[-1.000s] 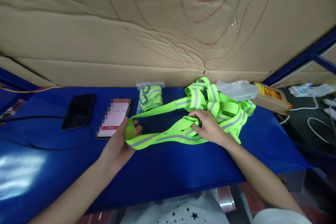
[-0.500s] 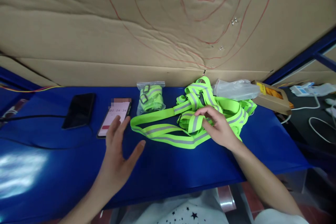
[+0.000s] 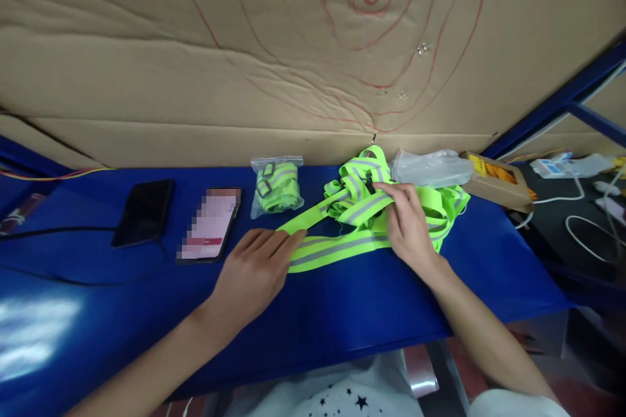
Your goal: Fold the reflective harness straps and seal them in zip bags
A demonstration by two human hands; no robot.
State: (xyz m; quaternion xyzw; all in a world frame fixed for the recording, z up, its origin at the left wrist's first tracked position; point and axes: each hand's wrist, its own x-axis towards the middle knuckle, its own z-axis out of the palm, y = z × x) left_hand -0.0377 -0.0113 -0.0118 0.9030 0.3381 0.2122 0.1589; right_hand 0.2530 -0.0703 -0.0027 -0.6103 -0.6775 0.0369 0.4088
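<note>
A tangle of neon-green reflective straps (image 3: 337,254) with grey stripes lies on the blue table. My left hand (image 3: 257,267) is closed over the looped left end of the straps, palm down, its fingertips partly hidden. With fingers bent, my right hand (image 3: 408,221) grips a strap at the near side of the heap. Behind the straps, to the left, sits a clear zip bag (image 3: 277,187) with a folded green strap and black buckles in it. A crumpled clear plastic bag (image 3: 430,168) rests behind the heap.
Left of my left hand lie a phone with a lit screen (image 3: 210,225) and a black device (image 3: 143,212) on a cable. An open cardboard box (image 3: 503,179) stands at the right end of the blue table (image 3: 342,313). A cardboard panel (image 3: 195,91) rises behind.
My left hand has moved from beside the phone to the right and closed on the straps' left end. My right hand has moved slightly, still holding a strap. The view has shifted a little.
</note>
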